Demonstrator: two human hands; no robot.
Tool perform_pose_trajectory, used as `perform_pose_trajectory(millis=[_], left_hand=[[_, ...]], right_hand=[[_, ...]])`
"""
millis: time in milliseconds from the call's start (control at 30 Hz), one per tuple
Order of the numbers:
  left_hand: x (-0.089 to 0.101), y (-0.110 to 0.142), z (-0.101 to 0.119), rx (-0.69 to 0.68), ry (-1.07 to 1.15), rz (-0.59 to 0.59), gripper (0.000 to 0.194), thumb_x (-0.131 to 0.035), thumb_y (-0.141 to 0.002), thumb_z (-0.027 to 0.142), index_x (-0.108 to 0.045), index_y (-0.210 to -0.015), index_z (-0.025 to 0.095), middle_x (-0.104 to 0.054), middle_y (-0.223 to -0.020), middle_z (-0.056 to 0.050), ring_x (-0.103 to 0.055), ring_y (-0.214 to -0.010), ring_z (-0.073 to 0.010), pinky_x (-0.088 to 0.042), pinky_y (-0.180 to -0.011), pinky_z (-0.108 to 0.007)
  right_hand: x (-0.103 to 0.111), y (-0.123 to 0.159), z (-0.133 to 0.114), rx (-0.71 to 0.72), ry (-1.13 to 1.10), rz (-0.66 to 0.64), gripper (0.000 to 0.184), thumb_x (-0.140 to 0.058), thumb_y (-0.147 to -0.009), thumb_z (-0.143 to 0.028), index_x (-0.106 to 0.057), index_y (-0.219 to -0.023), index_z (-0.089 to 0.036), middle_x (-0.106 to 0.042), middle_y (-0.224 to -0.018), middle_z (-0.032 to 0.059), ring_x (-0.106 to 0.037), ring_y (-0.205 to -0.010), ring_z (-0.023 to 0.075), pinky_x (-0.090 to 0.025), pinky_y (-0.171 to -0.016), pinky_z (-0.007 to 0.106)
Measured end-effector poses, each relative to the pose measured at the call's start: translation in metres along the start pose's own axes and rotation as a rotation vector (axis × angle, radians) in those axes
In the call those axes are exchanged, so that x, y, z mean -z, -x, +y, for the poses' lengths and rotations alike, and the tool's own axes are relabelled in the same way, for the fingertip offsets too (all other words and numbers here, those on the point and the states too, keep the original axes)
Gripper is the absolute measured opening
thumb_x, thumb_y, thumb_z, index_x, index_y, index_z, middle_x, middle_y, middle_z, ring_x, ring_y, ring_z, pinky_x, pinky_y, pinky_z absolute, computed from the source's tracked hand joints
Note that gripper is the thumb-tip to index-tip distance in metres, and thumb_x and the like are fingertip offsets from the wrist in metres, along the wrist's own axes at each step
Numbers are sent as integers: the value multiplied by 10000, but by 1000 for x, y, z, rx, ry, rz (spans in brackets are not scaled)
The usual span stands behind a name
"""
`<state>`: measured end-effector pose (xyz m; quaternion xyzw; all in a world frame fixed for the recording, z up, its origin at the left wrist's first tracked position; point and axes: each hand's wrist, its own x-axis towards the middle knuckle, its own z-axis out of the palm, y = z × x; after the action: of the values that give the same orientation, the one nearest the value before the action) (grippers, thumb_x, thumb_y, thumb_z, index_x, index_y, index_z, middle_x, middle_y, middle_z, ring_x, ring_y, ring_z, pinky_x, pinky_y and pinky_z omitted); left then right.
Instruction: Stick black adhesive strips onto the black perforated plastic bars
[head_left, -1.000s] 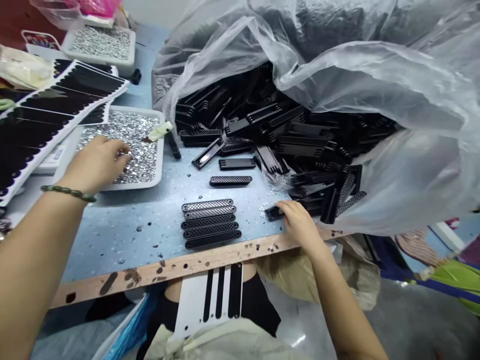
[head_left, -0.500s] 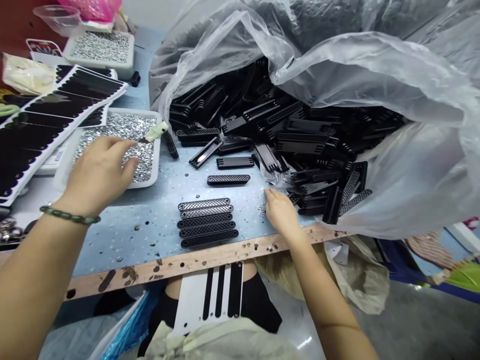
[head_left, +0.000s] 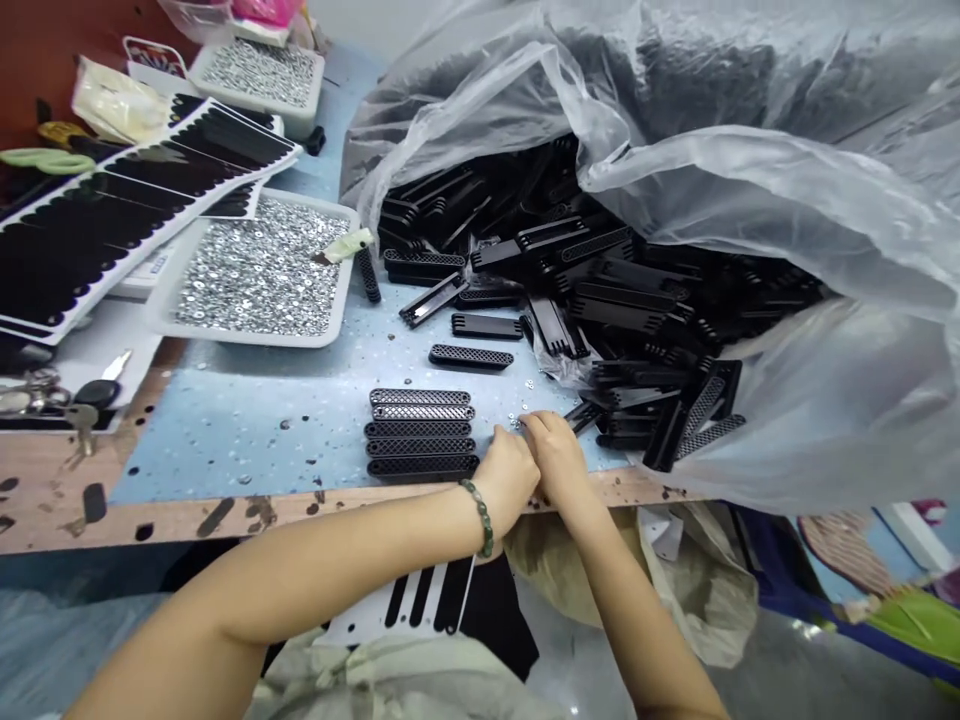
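Observation:
My left hand (head_left: 508, 478), with a beaded bracelet at the wrist, is beside my right hand (head_left: 556, 462) near the table's front edge. Its fingers are curled together, and whatever they hold is hidden. The fingers of my right hand are bent down at the small metal pieces (head_left: 516, 422) scattered on the blue tabletop; its fingertips are partly covered, so a held piece cannot be made out. Just left of both hands lies a row of several black bars with mesh-patterned faces (head_left: 421, 430). Another such bar (head_left: 471, 357) lies behind the row.
A big clear plastic bag (head_left: 817, 400) spills many black bars (head_left: 622, 305) across the back right. At left stands a white tray (head_left: 296, 341) of small metal pieces, with black sticker sheets (head_left: 142, 190) beside it. Keys (head_left: 84, 420) lie near the front left.
My left hand has left the metal-piece tray and come right, in front of the tabletop, to meet my right hand. My right hand has drawn slightly toward the table edge. The view has shifted.

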<state>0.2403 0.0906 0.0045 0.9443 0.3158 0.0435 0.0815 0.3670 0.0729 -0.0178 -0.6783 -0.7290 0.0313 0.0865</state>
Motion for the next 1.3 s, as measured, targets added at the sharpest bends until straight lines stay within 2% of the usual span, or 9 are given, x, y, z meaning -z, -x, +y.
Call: perform_pose_trajectory(millis=[200, 367, 467, 600, 700, 800, 933, 1167, 1300], left_hand=[[1, 0, 1, 5, 22, 35, 215, -472, -839, 50, -664, -932, 22, -651, -833, -177, -640, -837, -280, -479, -795, -423], [28, 22, -22, -66, 124, 164, 186, -468, -841, 44, -631, -897, 112, -628, -878, -94, -613, -853, -221, -487, -814, -359], [42, 59, -63, -93, 223, 272, 182, -481, -826, 16, -591, -912, 132, -602, -910, -56, -578, -866, -162, -496, -841, -305], [37, 101, -123, 218, 407, 518, 126, -490, -877, 75, -580, -951, 122, -576, -1037, -82, -580, -976, -152, -528, -871, -319], [22, 112, -146, 315, 375, 537, 122, -499, -886, 111, -604, -945, 131, -571, -1077, -87, -585, -994, -165, -534, -878, -353], [13, 117, -150, 334, 305, 533, 166, -519, -893, 167, -613, -1029, 160, -563, -1149, -82, -568, -1029, -185, -515, -910, -397], [16, 126, -150, 386, 288, 546, 222, -516, -904, 209, -586, -1109, 164, -571, -1153, -84, -556, -1044, -193, -507, -910, -402], [7, 131, -148, 282, 293, 504, 255, -473, -911, 136, -578, -1142, 126, -597, -1161, -75, -543, -1082, -170, -474, -973, -354], [9, 128, -146, 325, 234, 504, 220, -476, -915, 159, -617, -1083, 161, -627, -1051, -48, -565, -958, -168, -492, -860, -345]], right_hand=[[-3, -22, 23, 34, -165, -20, 106, -477, -826, -180, -576, -787, -171, -602, -746, 51, -558, -712, 183, -449, -717, 310], [4, -31, 25, 20, -277, -2, 75, -495, -764, -194, -552, -720, -173, -596, -660, 22, -551, -618, 162, -434, -629, 288], [12, -40, -3, 18, -420, 41, 77, -522, -790, -232, -567, -786, -170, -622, -722, 28, -584, -659, 155, -460, -657, 283], [11, -67, -68, 186, -663, -17, 29, -557, -808, -195, -583, -804, -183, -625, -761, 18, -594, -717, 147, -487, -704, 282], [0, -88, -107, 352, -587, -47, 54, -548, -856, -172, -590, -829, -193, -628, -777, -5, -592, -728, 136, -423, -973, 435], [-9, -96, -119, 443, -475, -24, 114, -501, -917, -197, -615, -912, -193, -634, -856, 17, -604, -813, 155, -314, -1068, 528], [-6, -93, -112, 434, -471, -6, 168, -471, -936, -193, -616, -1018, -172, -620, -932, 61, -593, -888, 177, -429, -979, 450], [-2, -94, -119, 443, -414, -49, 114, -502, -919, -185, -611, -950, -172, -615, -883, 56, -578, -851, 179, -474, -886, 383], [-3, -101, -126, 465, -294, -59, 134, -490, -922, -178, -619, -897, -155, -602, -839, 57, -568, -817, 176, -465, -906, 387]])
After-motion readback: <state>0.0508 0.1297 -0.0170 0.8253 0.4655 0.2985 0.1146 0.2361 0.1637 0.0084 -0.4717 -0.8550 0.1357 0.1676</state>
